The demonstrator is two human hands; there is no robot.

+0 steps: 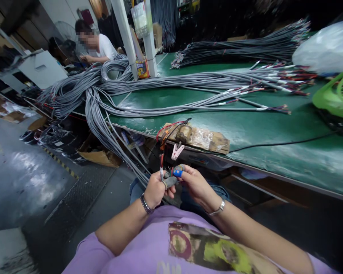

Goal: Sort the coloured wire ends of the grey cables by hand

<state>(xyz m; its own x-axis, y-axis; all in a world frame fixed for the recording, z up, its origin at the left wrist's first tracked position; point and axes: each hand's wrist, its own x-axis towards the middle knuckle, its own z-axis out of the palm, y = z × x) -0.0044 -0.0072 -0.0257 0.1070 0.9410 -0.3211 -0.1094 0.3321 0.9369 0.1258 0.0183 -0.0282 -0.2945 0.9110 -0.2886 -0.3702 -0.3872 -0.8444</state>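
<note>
My left hand (157,188) is closed around a grey cable (161,173), its thumb and a finger wearing grey finger covers. Thin coloured wires (171,171) fan out from the cable end between both hands. My right hand (193,182) pinches at these wires, with a blue cover on one fingertip and a grey one on another. Just above the hands, an orange clamp (163,140) with red and black leads and a pink clip (177,151) hang at the bench edge. Beside them a taped wooden board (208,139) carries a brownish lump (184,134).
Long grey cable bundles (165,82) lie across the green bench (274,152) and drape over its edge at left. Dark cables (240,49), a plastic bag (326,47) and a green fan (337,93) sit farther back. Across the bench is a co-worker (105,47). Posts (124,34) rise from the bench.
</note>
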